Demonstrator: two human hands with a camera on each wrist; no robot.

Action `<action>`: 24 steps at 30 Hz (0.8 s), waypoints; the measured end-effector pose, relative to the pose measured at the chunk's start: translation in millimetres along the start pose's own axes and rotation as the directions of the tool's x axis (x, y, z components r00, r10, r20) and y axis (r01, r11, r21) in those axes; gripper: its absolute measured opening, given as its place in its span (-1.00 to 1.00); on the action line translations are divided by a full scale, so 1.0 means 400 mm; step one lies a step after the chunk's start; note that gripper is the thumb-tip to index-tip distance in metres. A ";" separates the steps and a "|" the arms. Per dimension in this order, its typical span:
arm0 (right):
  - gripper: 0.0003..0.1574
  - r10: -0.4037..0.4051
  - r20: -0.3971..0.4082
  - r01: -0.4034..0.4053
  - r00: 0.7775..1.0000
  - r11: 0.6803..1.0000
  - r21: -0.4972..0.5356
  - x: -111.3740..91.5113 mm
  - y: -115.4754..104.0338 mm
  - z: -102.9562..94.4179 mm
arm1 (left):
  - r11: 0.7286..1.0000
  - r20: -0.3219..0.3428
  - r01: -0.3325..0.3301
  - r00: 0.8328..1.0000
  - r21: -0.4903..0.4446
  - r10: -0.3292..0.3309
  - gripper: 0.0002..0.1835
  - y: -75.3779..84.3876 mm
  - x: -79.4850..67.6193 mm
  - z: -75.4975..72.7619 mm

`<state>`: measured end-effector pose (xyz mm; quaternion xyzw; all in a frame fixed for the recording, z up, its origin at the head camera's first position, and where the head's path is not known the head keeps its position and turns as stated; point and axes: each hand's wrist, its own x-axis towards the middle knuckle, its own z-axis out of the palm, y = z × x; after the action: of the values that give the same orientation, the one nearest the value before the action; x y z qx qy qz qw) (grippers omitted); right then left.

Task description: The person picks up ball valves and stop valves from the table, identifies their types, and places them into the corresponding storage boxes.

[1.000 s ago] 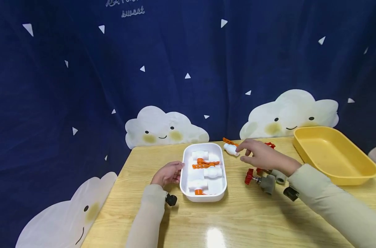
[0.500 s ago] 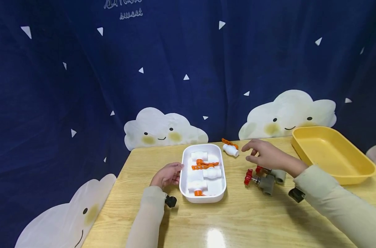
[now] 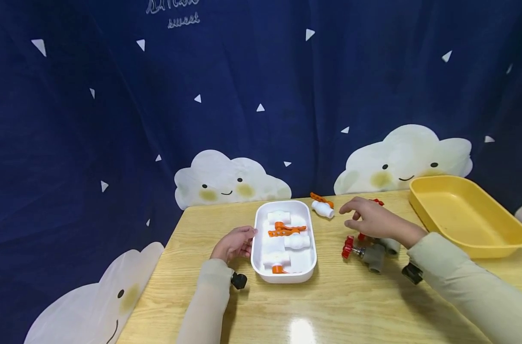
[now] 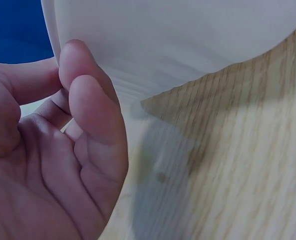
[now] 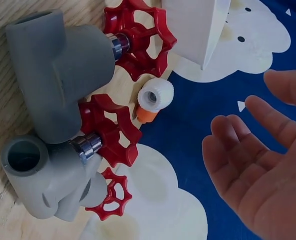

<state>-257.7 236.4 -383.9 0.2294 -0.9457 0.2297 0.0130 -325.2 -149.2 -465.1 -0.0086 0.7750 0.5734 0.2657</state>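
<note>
My left hand (image 3: 233, 244) pinches the left rim of a white tray (image 3: 282, 278), its fingers against the outer wall in the left wrist view. Inside the tray lie several white ball valves (image 3: 297, 241) with orange lever handles (image 3: 282, 233). Another white ball valve (image 3: 323, 209) with an orange lever rests on the table behind the tray's right corner. My right hand (image 3: 375, 220) hovers just right of that valve, fingers loosely bent and holding nothing. Below it stand grey pipe valves (image 5: 43, 90) with red handwheels (image 5: 138, 40), partly hidden by the hand in the head view.
A yellow tray (image 3: 467, 210) with nothing in it sits at the table's back right, beyond my right forearm. The wooden table (image 3: 252, 315) ends at a dark blue curtain (image 3: 244, 57) with white clouds.
My right hand has drawn back a little to the right, away from the loose white ball valve. The left hand stays at the tray's rim.
</note>
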 end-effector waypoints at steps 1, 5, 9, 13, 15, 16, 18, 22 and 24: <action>-0.62 0.001 -0.001 -0.001 1.000 1.000 -0.007 0.001 0.002 0.001 | 1.000 0.002 -0.003 1.000 0.005 0.003 -0.77 0.000 0.000 0.000; -0.62 0.003 -0.008 -0.003 1.000 0.999 -0.035 0.006 0.009 0.005 | 1.000 0.010 -0.005 1.000 0.006 0.005 -0.77 0.000 0.000 0.001; -0.62 0.003 -0.002 -0.004 1.000 0.998 -0.068 0.024 0.019 0.010 | 1.000 -0.001 -0.001 1.000 0.007 0.001 -0.77 -0.001 -0.002 0.000; -0.63 0.012 0.014 -0.011 1.000 0.995 -0.101 0.046 0.031 0.018 | 1.000 -0.011 0.000 1.000 0.007 0.000 -0.76 -0.004 -0.005 -0.001; -0.63 0.009 0.021 -0.006 1.000 0.993 -0.116 0.053 0.035 0.023 | 1.000 -0.012 -0.001 1.000 0.006 0.001 -0.75 -0.004 -0.004 0.000; -0.63 0.008 0.024 -0.005 1.000 0.993 -0.118 0.055 0.036 0.024 | 1.000 -0.012 -0.002 1.000 0.006 0.002 -0.75 -0.004 -0.005 0.000; -0.63 0.006 0.026 -0.002 1.000 0.992 -0.125 0.062 0.033 0.026 | 1.000 -0.014 -0.004 1.000 0.005 0.004 -0.75 -0.004 -0.005 0.000; -0.64 0.010 0.016 -0.007 1.000 0.990 -0.143 0.065 0.029 0.028 | 1.000 0.003 -0.014 1.000 0.015 0.014 -0.75 -0.005 0.002 0.002; -0.64 0.007 0.018 -0.004 1.000 0.988 -0.154 0.072 0.026 0.034 | 1.000 -0.003 -0.005 1.000 0.017 0.005 -0.75 -0.008 0.000 -0.002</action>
<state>-287.0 226.1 -396.8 0.2271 -0.9614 0.1538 0.0213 -324.4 -151.1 -467.8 -0.0052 0.7802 0.5674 0.2632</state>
